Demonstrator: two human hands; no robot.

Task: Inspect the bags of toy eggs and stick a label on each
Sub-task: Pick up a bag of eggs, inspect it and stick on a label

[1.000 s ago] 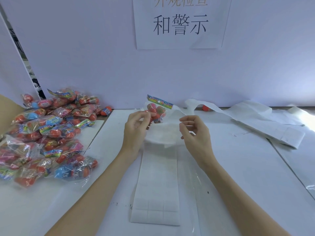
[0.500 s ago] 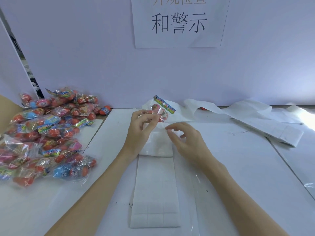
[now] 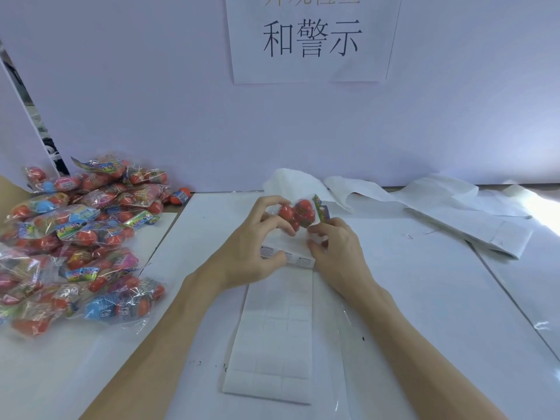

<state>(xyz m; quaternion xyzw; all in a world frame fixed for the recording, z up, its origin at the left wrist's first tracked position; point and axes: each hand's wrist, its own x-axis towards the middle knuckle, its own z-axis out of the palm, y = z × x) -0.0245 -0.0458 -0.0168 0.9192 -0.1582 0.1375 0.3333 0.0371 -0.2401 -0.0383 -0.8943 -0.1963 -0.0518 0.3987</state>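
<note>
Bag of eggs [image 3: 298, 214], flanked by bag pile [image 3: 75, 237], label strip [image 3: 272, 334], apparently spent backing [image 3: 454, 213].

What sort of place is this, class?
Probably a packing or inspection workstation: a heap of bagged toy eggs, a strip of warning labels on the table, and a printed sign on the partition.

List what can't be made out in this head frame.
- Label sheet: top rows hidden by both hands.
- Warning labels: print too small to read.
- Held bag: blurred, partly covered by left hand and right hand.
- Wall sign: top line cut off by the frame edge.
</note>
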